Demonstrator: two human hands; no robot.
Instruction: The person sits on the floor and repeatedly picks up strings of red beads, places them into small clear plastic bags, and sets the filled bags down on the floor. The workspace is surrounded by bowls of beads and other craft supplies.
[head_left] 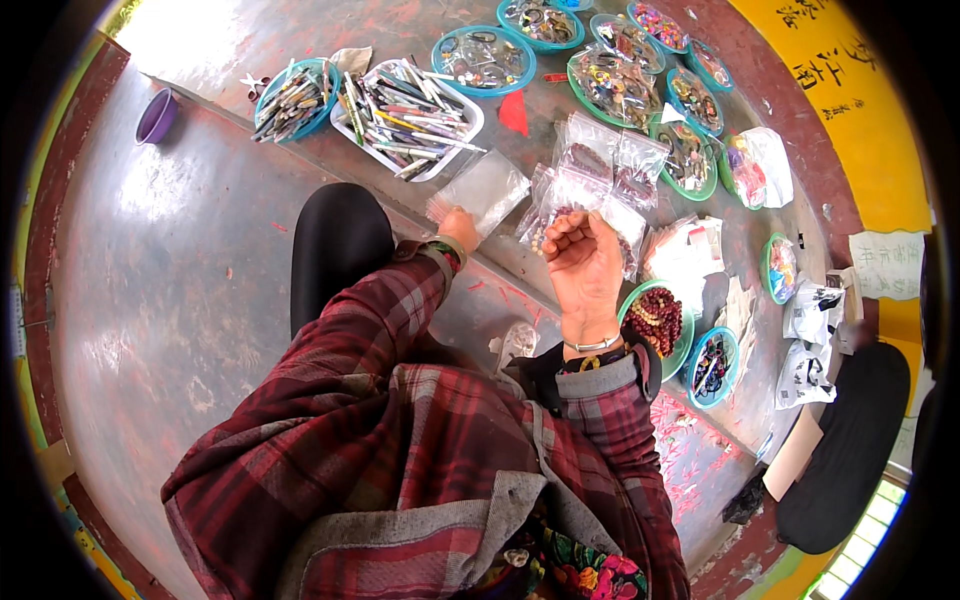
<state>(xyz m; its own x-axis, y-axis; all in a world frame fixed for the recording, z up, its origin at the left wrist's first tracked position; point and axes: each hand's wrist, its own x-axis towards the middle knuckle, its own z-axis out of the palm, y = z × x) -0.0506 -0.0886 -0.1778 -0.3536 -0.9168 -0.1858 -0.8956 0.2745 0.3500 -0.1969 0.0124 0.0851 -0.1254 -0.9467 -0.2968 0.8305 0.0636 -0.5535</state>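
Note:
At the edge of the raised floor, my left hand (460, 230) is closed at the near end of a stack of clear plastic bags (492, 192). My right hand (585, 275) is raised with its palm turned up and its fingers curled inward. Whatever those fingers may hold is too small to make out. Just beyond it lie clear zip bags (632, 165) with dark red beaded strings inside. A green basin of dark red bead strings (656, 318) stands close to the right wrist, beside a blue basin of dark cords (711, 366).
Pens fill a white basket (474, 118) and a blue basket (325, 112) ahead. Several basins of small bagged goods, one blue (437, 70), stand at the far right. White plastic bags (803, 375) lie at right. A purple bowl (155, 118) is at far left.

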